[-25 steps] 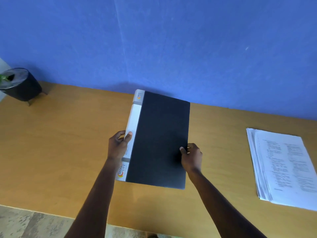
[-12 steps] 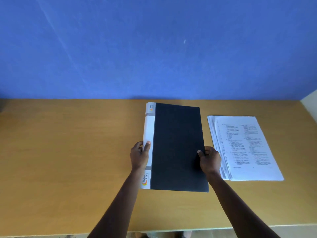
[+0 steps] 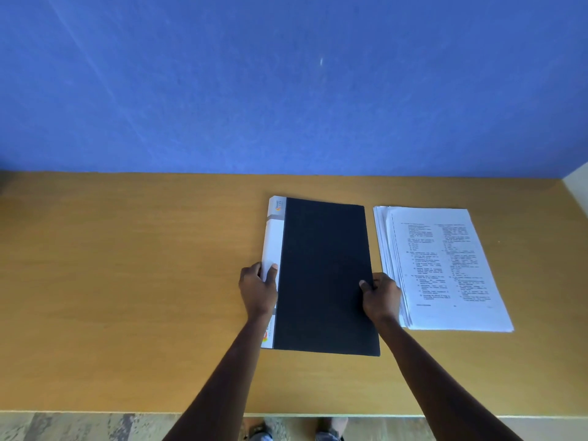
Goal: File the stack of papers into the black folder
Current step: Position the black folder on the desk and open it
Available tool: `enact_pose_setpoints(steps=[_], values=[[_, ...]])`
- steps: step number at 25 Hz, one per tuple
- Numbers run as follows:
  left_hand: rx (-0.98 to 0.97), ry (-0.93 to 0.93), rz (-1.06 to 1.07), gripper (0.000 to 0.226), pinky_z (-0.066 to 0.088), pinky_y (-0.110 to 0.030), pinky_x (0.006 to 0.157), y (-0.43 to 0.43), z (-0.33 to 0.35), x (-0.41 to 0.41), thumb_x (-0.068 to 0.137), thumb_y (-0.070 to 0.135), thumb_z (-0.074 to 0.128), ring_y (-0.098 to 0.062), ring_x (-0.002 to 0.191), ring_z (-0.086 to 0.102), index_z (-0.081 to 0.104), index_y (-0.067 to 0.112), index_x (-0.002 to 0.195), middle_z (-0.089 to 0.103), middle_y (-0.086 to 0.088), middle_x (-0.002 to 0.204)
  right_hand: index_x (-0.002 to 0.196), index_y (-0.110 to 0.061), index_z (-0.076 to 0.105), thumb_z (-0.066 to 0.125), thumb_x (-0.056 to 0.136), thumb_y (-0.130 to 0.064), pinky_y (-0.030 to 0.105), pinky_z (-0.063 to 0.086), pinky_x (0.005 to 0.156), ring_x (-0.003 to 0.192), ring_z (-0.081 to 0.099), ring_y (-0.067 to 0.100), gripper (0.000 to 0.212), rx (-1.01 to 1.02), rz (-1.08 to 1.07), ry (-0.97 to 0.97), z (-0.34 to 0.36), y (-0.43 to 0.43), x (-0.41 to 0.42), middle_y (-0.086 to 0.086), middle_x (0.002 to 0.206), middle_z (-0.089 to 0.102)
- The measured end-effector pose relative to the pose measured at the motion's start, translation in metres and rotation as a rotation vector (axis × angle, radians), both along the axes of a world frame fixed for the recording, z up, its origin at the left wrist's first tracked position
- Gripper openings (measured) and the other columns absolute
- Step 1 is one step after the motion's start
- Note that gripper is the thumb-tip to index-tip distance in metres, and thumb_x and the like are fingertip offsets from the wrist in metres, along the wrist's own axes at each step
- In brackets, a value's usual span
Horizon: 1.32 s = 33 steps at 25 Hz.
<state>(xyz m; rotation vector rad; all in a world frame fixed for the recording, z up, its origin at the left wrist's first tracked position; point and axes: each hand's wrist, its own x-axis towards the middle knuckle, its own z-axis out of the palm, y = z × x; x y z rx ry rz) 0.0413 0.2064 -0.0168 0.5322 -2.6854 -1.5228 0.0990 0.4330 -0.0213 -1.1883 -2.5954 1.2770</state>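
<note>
The black folder [image 3: 324,275] with a white and grey spine lies closed and flat on the wooden table [image 3: 127,281]. My left hand [image 3: 258,289] grips the spine edge on its left, thumb on top. My right hand [image 3: 380,296] pinches the cover's right edge, thumb on the black cover. The stack of printed papers [image 3: 445,268] lies flat just right of the folder, slightly fanned at its left edge, a narrow gap apart from the folder.
A blue wall [image 3: 286,90] rises behind the table. The table's front edge [image 3: 127,412] runs across the bottom, with floor and my feet [image 3: 296,429] below it. A pale wall corner [image 3: 577,189] shows at the far right.
The view swung right and then settled, so the dark pot at the left left the frame and the papers now sit next to the folder. Both hands keep their grip on the folder.
</note>
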Motion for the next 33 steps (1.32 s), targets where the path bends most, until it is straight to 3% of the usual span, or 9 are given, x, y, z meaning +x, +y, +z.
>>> enact_pose_setpoints(steps=[4, 9, 15, 20, 22, 25, 28, 30, 33], values=[[-0.087, 0.007, -0.018, 0.03, 0.047, -0.033, 0.082, 0.0, -0.001, 0.002, 0.091, 0.024, 0.068, -0.031, 0.098, 0.057, 0.067, -0.006, 0.092, 0.062, -0.022, 0.103, 0.094, -0.001, 0.067, 0.067, 0.091, -0.014, 0.03, 0.045, 0.065, 0.076, 0.06, 0.031, 0.014, 0.058, 0.044, -0.032, 0.0, 0.001, -0.002, 0.015, 0.088, 0.072], [-0.142, -0.003, -0.032, 0.033, 0.051, -0.039, 0.08, -0.003, -0.001, 0.002, 0.089, 0.027, 0.069, -0.038, 0.094, 0.06, 0.069, -0.006, 0.095, 0.06, -0.022, 0.104, 0.082, -0.006, 0.066, 0.069, 0.091, -0.023, 0.029, 0.04, 0.058, 0.069, 0.053, 0.029, 0.019, 0.184, 0.062, -0.094, 0.011, 0.002, 0.001, 0.012, 0.081, 0.07], [-0.273, -0.026, -0.019, 0.035, 0.049, -0.044, 0.085, -0.005, -0.003, 0.002, 0.089, 0.035, 0.066, -0.037, 0.094, 0.059, 0.071, 0.001, 0.096, 0.065, -0.018, 0.098, 0.079, 0.005, 0.065, 0.073, 0.086, -0.014, 0.042, 0.055, 0.069, 0.078, 0.063, 0.042, 0.022, 0.071, 0.007, 0.037, 0.046, 0.003, -0.004, 0.021, 0.075, 0.071], [-0.082, -0.014, -0.105, 0.041, 0.052, -0.04, 0.068, -0.024, -0.004, -0.003, 0.091, 0.037, 0.064, -0.033, 0.077, 0.064, 0.067, 0.001, 0.073, 0.069, -0.014, 0.077, 0.083, -0.004, 0.072, 0.078, 0.083, -0.015, 0.032, 0.053, 0.066, 0.073, 0.064, 0.026, 0.013, -0.109, 0.012, 0.216, 0.104, -0.008, -0.014, 0.008, 0.075, 0.07], [0.01, 0.015, -0.126, 0.036, 0.051, -0.036, 0.07, -0.035, 0.007, -0.008, 0.094, 0.033, 0.062, -0.027, 0.077, 0.067, 0.073, 0.004, 0.077, 0.072, -0.008, 0.077, 0.082, -0.01, 0.074, 0.076, 0.086, -0.021, 0.032, 0.054, 0.061, 0.067, 0.063, 0.018, 0.012, -0.186, 0.085, 0.318, 0.129, -0.026, -0.016, 0.005, 0.074, 0.071], [0.261, 0.072, -0.065, 0.034, 0.05, -0.032, 0.071, -0.063, 0.045, -0.019, 0.098, 0.035, 0.056, -0.022, 0.08, 0.07, 0.077, 0.01, 0.089, 0.075, -0.006, 0.084, 0.078, -0.027, 0.073, 0.063, 0.096, -0.035, 0.018, 0.051, 0.053, 0.058, 0.063, 0.003, 0.022, -0.29, 0.318, 0.474, 0.166, -0.073, -0.013, -0.013, 0.067, 0.069], [0.518, 0.087, -0.164, 0.047, 0.053, -0.029, 0.07, -0.098, 0.1, -0.032, 0.095, 0.058, 0.046, -0.015, 0.09, 0.072, 0.077, 0.023, 0.097, 0.078, 0.0, 0.097, 0.109, -0.038, 0.074, 0.05, 0.101, -0.041, 0.014, 0.053, 0.082, 0.102, 0.067, -0.003, 0.025, -0.396, 0.652, 0.475, 0.176, -0.124, -0.011, -0.019, 0.109, 0.074], [0.602, 0.077, -0.31, 0.064, 0.052, -0.031, 0.079, -0.117, 0.131, -0.041, 0.089, 0.072, 0.037, -0.016, 0.107, 0.069, 0.074, 0.025, 0.11, 0.075, 0.001, 0.114, 0.125, -0.028, 0.069, 0.051, 0.102, -0.035, 0.015, 0.043, 0.102, 0.127, 0.05, -0.008, 0.03, -0.215, 0.853, 0.447, 0.161, -0.151, -0.015, -0.015, 0.135, 0.062], [0.606, 0.031, -0.475, 0.064, 0.046, -0.038, 0.096, -0.142, 0.16, -0.05, 0.091, 0.07, 0.037, -0.015, 0.125, 0.059, 0.061, 0.027, 0.131, 0.064, 0.004, 0.134, 0.14, -0.029, 0.055, 0.049, 0.102, -0.037, 0.031, 0.024, 0.115, 0.145, 0.032, 0.007, 0.04, 0.115, 1.077, 0.335, 0.129, -0.177, -0.02, -0.009, 0.154, 0.045]])
